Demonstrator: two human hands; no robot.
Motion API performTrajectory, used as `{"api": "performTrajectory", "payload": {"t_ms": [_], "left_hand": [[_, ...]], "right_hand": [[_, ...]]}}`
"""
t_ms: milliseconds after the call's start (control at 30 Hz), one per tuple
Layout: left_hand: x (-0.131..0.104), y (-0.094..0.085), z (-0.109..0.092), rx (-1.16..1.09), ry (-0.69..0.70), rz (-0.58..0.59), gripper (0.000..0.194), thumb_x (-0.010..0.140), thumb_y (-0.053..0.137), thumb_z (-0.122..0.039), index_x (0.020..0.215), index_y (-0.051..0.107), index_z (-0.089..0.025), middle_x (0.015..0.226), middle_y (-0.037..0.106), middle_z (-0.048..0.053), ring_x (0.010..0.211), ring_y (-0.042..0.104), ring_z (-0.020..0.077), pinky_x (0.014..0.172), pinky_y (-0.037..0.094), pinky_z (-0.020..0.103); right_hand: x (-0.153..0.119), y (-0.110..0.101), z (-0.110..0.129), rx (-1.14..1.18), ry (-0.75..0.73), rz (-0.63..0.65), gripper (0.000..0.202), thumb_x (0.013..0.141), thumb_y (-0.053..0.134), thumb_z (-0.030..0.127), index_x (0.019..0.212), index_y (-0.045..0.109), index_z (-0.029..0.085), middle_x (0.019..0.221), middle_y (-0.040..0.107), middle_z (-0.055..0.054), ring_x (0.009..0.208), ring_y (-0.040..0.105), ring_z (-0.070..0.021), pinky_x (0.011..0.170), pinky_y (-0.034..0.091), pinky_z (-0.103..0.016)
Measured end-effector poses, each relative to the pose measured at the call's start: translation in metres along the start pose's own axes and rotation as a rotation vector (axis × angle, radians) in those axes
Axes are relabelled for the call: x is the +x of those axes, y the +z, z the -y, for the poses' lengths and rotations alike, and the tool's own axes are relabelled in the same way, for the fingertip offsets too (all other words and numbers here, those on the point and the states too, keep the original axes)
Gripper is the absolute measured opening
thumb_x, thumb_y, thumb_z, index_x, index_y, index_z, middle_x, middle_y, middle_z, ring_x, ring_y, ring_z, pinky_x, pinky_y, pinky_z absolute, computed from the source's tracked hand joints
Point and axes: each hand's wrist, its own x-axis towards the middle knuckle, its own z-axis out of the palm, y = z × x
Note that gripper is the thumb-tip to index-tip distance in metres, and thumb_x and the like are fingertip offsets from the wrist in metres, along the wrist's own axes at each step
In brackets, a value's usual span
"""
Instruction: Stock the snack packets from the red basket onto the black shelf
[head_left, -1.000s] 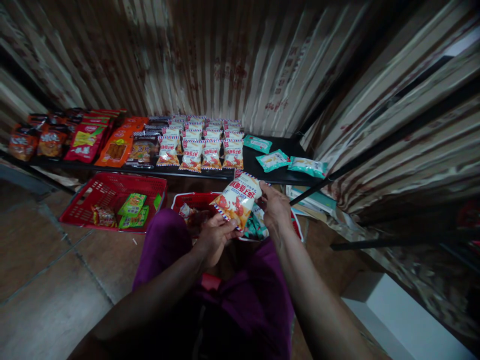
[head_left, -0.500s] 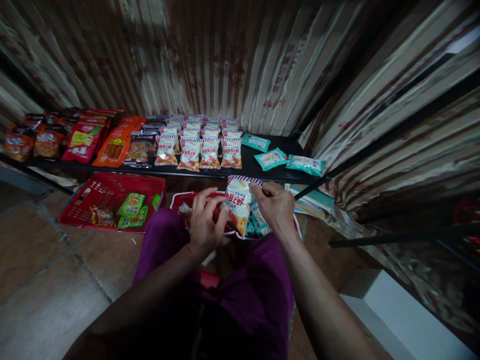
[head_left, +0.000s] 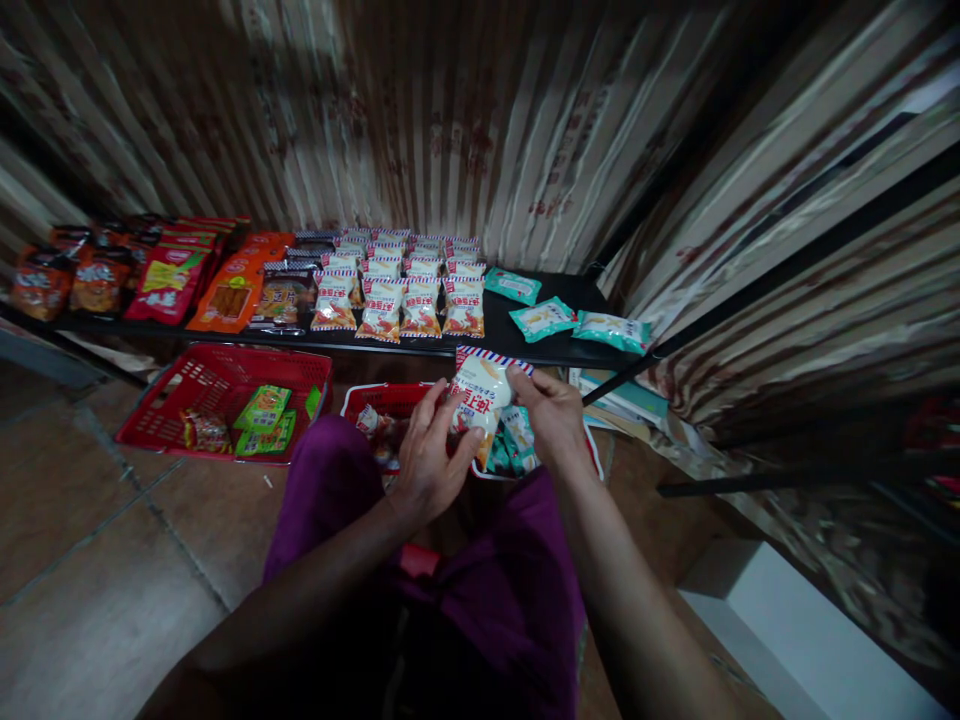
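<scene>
The small pillow-shaped bag of glossy white-and-orange plastic film, edged with a red-and-blue striped seal (head_left: pixel 482 385), was held in the air over the red plastic basket with a pale rim (head_left: pixel 405 398), just in front of the front edge of the long black shelf (head_left: pixel 566 288). The right hand (head_left: pixel 553 412) pinched it near its upper right corner, thumb on the printed face. The left hand (head_left: pixel 435 455) was spread, thumb apart from the fingers, at the bag's lower left side; whether it bore any weight could not be told.

The bag looked puffed and probably weighed very little. Its film was likely soft and rather slick, its contents perhaps brittle, so a hard squeeze across the middle seemed unwise. The flat striped seal or a top corner seemed the best place to grip, with loose fingers steadying the lower part.
</scene>
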Motion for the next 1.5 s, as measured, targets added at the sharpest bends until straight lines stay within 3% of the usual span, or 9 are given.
{"api": "performTrajectory", "payload": {"t_ms": [133,267,367,500,567,733,900,1233,1500], "left_hand": [[0.002,0.010,0.002,0.002,-0.102,-0.013,0.074,0.070,0.070,-0.032,0.136,0.038,-0.021,0.141,0.041,0.012,0.130,0.038,0.0273,0.108,0.032,0.042],[0.005,0.018,0.008,-0.127,-0.143,-0.124,0.071,0.070,0.068,-0.023,0.134,0.036,-0.021,0.137,0.045,0.012,0.126,0.043,0.0255,0.105,0.035,0.039],[0.009,0.019,0.015,-0.440,-0.303,-0.161,0.055,0.072,0.064,-0.022,0.124,0.044,-0.021,0.122,0.057,0.010,0.109,0.056,0.0232,0.095,0.044,0.037],[0.020,0.014,0.019,-0.844,-0.493,-0.215,0.040,0.069,0.065,-0.022,0.106,0.051,-0.019,0.098,0.065,0.004,0.090,0.062,0.0191,0.085,0.047,0.034],[0.025,0.010,0.019,-0.978,-0.519,-0.216,0.039,0.064,0.067,-0.019,0.101,0.052,-0.019,0.095,0.066,0.003,0.091,0.062,0.0189,0.087,0.046,0.034],[0.028,0.005,0.015,-1.083,-0.544,-0.097,0.043,0.061,0.072,-0.020,0.099,0.053,-0.019,0.092,0.068,0.003,0.094,0.063,0.0213,0.090,0.044,0.037],[0.032,0.002,0.016,-0.995,-0.484,-0.090,0.044,0.064,0.075,-0.030,0.102,0.057,-0.017,0.096,0.068,0.004,0.094,0.062,0.0191,0.087,0.045,0.032],[0.053,-0.009,0.007,-0.911,-0.505,-0.197,0.036,0.064,0.073,-0.048,0.082,0.063,-0.017,0.070,0.065,-0.001,0.062,0.058,0.0093,0.058,0.043,0.019],[0.048,-0.008,0.013,-0.924,-0.523,-0.230,0.036,0.060,0.074,-0.045,0.078,0.064,-0.016,0.066,0.065,-0.001,0.058,0.057,0.0103,0.057,0.042,0.021]], "right_hand": [[-0.021,0.012,0.013,-0.431,-0.334,0.018,0.032,0.076,0.061,0.046,0.061,0.067,0.018,0.065,0.061,0.000,0.060,0.052,-0.0131,0.058,0.039,-0.025],[-0.040,0.024,0.024,-0.595,-0.446,0.112,0.025,0.079,0.060,0.043,0.078,0.072,0.020,0.077,0.066,-0.003,0.067,0.059,-0.0149,0.062,0.044,-0.026],[-0.039,0.022,0.017,-0.386,-0.386,0.231,0.033,0.082,0.057,0.045,0.102,0.068,0.022,0.095,0.069,-0.006,0.084,0.064,-0.0182,0.074,0.050,-0.029],[-0.036,0.010,-0.009,-0.211,-0.191,-0.020,0.047,0.076,0.061,0.051,0.113,0.061,0.021,0.115,0.063,-0.010,0.105,0.058,-0.0224,0.091,0.047,-0.039],[-0.041,0.006,-0.022,-0.058,0.061,-0.071,0.052,0.071,0.067,0.053,0.114,0.059,0.024,0.112,0.064,-0.007,0.100,0.060,-0.0212,0.085,0.051,-0.038],[-0.066,0.012,-0.041,0.471,0.594,0.135,0.037,0.057,0.082,0.043,0.082,0.062,0.023,0.079,0.067,0.003,0.065,0.063,-0.0124,0.066,0.057,-0.030],[-0.075,0.025,-0.046,0.625,0.487,-0.075,0.041,0.046,0.087,0.021,0.077,0.061,0.025,0.072,0.065,0.010,0.062,0.061,-0.0053,0.061,0.053,-0.016],[-0.083,0.023,-0.040,0.545,0.405,-0.055,0.040,0.049,0.084,0.021,0.082,0.061,0.024,0.070,0.063,0.009,0.057,0.055,-0.0051,0.053,0.046,-0.015],[-0.094,0.015,-0.048,0.461,0.403,-0.028,0.036,0.060,0.079,0.031,0.092,0.065,0.026,0.079,0.065,0.006,0.068,0.058,-0.0098,0.065,0.051,-0.023]]}}
